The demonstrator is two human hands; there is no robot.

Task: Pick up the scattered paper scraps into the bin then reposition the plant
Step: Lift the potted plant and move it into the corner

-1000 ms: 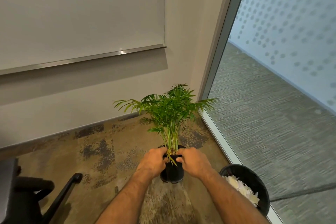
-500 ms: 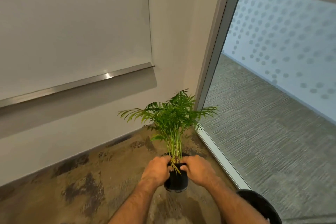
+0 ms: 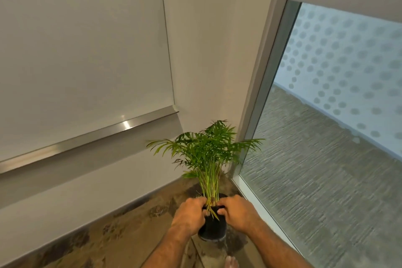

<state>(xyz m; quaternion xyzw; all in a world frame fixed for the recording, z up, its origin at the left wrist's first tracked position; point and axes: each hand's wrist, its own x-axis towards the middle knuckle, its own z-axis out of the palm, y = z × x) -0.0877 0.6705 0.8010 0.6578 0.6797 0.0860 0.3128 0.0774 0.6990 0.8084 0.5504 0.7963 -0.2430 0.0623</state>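
The plant [image 3: 206, 154] has been carried farther toward the far corner, and the bin has dropped out of view. Left hand [image 3: 189, 213] and right hand [image 3: 237, 213] clasp the black pot [image 3: 212, 227] from either side, equally near. It seems held just above the carpet [image 3: 121, 243], stems upright, long axis vertical, near the glass partition [image 3: 326, 159].

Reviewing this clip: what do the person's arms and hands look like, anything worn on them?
Both forearms are bare up to the frame edge: no sleeves visible. The left hand and right hand wear no gloves, and no rings, watch or bracelets can be seen. Light hair shows on both forearms.
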